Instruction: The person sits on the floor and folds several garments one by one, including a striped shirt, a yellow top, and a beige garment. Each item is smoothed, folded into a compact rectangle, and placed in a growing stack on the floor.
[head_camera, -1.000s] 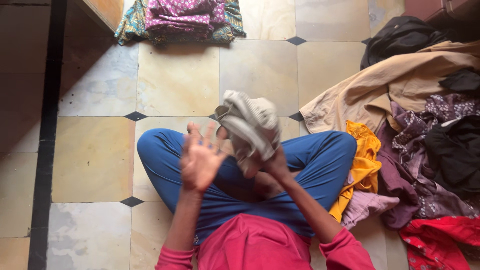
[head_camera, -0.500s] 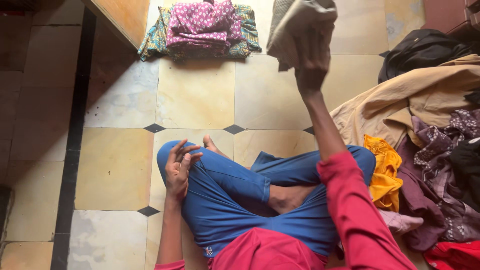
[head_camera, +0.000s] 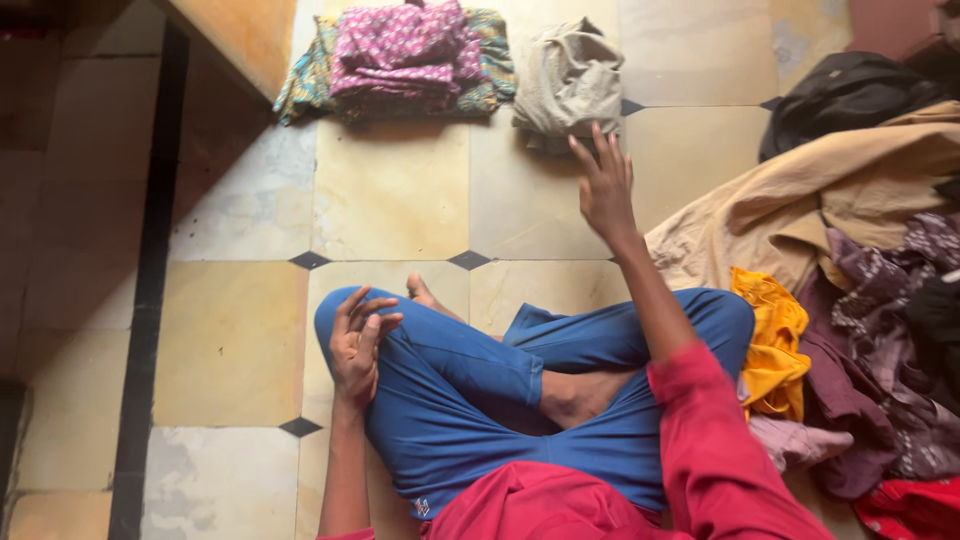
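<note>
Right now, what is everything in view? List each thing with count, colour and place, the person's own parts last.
Folded beige cloth garment: one, beige-grey, on the floor tiles ahead, just beyond the right hand.
Folded pink patterned cloth: one, pink with dots, on top of the green cloth.
Folded green patterned cloth: one, green-teal, under the pink one, far left.
Heap of loose clothes: one pile, tan, yellow, maroon, black, red, at right.
Floor tiles: cream and yellow with black diamond insets.
Legs: crossed, blue trousers.
Left hand: empty, fingers spread, over the left knee.
Right hand: empty, open, stretched toward the beige garment.
</note>
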